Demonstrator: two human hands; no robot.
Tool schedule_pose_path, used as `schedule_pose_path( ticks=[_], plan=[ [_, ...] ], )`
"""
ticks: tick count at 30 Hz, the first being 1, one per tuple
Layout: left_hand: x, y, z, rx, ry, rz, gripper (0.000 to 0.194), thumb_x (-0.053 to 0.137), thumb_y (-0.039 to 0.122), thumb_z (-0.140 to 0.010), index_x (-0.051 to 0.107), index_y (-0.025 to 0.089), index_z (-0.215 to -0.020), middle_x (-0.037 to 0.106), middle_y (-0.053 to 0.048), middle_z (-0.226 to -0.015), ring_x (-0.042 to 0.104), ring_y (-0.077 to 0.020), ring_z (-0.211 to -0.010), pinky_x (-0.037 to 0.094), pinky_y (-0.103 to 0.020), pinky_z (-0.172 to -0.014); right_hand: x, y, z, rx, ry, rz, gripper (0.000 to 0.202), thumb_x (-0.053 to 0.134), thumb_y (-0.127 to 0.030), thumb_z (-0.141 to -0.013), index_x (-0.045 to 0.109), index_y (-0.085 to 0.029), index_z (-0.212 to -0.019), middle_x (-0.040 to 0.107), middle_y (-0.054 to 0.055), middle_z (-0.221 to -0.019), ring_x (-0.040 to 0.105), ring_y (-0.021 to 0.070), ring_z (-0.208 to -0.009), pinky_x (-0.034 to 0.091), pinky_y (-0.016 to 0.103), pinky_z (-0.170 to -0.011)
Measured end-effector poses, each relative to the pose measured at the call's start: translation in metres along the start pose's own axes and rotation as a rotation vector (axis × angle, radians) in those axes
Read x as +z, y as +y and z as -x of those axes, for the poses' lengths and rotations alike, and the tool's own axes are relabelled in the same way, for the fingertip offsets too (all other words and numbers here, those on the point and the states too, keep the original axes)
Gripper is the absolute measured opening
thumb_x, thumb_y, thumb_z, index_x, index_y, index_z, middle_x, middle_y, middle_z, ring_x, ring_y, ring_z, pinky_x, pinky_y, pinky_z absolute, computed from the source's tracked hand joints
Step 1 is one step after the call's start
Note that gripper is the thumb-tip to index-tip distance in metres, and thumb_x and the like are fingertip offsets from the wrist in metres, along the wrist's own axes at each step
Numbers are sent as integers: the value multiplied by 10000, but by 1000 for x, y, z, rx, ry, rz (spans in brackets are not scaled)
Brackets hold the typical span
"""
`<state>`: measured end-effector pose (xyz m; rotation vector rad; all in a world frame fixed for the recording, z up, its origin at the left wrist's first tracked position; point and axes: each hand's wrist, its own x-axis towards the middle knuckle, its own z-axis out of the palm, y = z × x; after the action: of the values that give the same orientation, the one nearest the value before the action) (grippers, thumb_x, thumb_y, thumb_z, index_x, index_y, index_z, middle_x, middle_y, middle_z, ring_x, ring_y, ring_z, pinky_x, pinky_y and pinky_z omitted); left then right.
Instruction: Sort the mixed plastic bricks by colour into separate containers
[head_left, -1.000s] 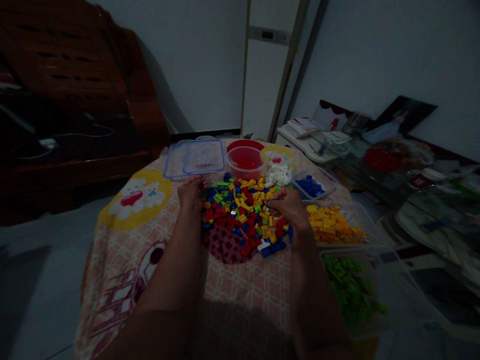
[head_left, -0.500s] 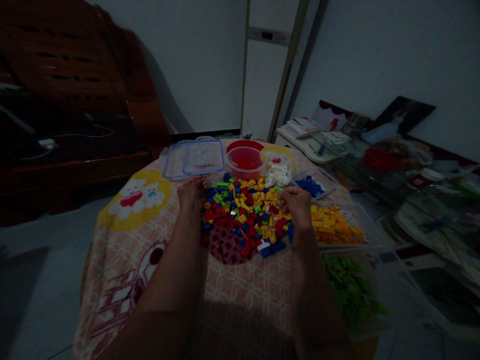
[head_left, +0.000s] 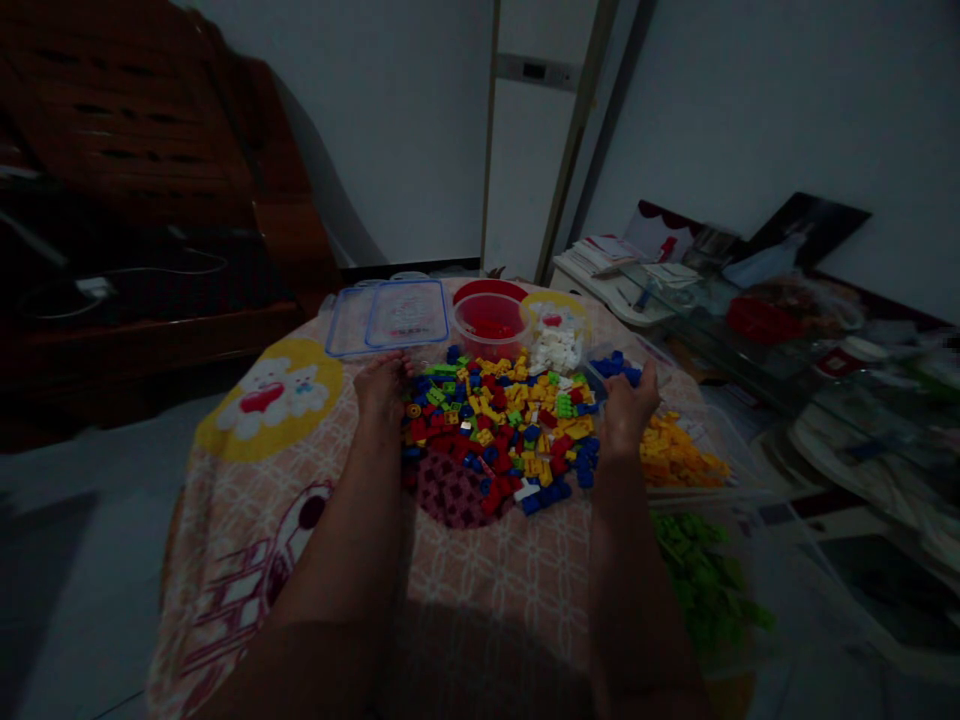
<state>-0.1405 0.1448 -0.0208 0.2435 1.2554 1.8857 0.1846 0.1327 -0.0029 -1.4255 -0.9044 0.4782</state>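
Note:
A mixed pile of toy building bricks (head_left: pixel 510 415) in red, yellow, blue, green and white lies on the patterned tablecloth (head_left: pixel 495 580). At the pile's left edge is my left hand (head_left: pixel 382 382), its fingers curled together; anything inside them is hidden. My right hand (head_left: pixel 630 402) hovers right of the pile, between the container of blue bricks (head_left: pixel 616 366) and the clear container of yellow bricks (head_left: pixel 679 452). Its fingers look closed, but what they hold is too dark and small to make out.
Green bricks (head_left: pixel 709 575) fill a clear box at the near right. Behind the pile stand a round tub (head_left: pixel 491 335) with red bricks, white bricks (head_left: pixel 556 350) and clear blue-rimmed lids (head_left: pixel 409 315). A cluttered glass table (head_left: pixel 720 330) is at right, a wooden bench (head_left: pixel 292 235) at left.
My right hand has moved right, away from the pile to the blue and yellow containers, uncovering green and yellow bricks at the pile's right side. My left hand stays in place.

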Motion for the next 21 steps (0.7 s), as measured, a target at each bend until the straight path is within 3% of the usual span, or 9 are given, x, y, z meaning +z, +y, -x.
schedule_pose_path(
  ticks=[4,7,10,12,16,21],
  plan=[
    [0,0,0,3,-2,-2,166,524,-18,-644,606,116,-698,608,-20,-612,564,-78,-539,477,-143,-503,-2,-4,2,-63,29,31,781,476,-162,-717,434,-139,-1496,508,175,-1487,630,228,-1241,544,383,-1011],
    [0,1,0,7,7,-11,174,530,-21,-627,610,115,-699,613,-22,-620,562,-77,-540,483,-148,-508,-3,-11,4,-59,-50,81,534,484,-231,-754,641,-102,-1249,713,154,-1172,717,225,-1031,596,344,-881],
    [0,0,-1,4,2,-16,174,538,-19,-623,613,116,-703,621,-27,-629,568,-81,-546,493,-155,-515,-2,-22,13,49,-300,126,316,549,-295,-766,712,-125,-976,732,57,-752,697,185,-636,574,267,-574],
    [-1,0,-2,6,-2,-18,163,547,-17,-633,612,114,-706,622,-30,-632,570,-82,-546,495,-157,-517,-1,-30,21,109,-505,187,199,593,-280,-754,708,-148,-849,679,8,-607,625,153,-490,493,227,-450],
    [-2,-1,-3,15,-11,-32,149,574,-11,-641,610,116,-710,619,-30,-638,556,-74,-528,492,-157,-525,1,-39,35,128,-869,377,83,677,-235,-742,680,-178,-681,615,-33,-491,558,117,-408,400,193,-397],
    [-2,-1,-3,13,-16,-30,173,562,-20,-629,616,135,-686,607,-16,-620,556,-79,-523,477,-154,-513,5,-39,42,-14,-1040,555,150,828,-244,-657,690,-187,-640,589,-64,-494,546,88,-450,342,170,-433]
  ],
)
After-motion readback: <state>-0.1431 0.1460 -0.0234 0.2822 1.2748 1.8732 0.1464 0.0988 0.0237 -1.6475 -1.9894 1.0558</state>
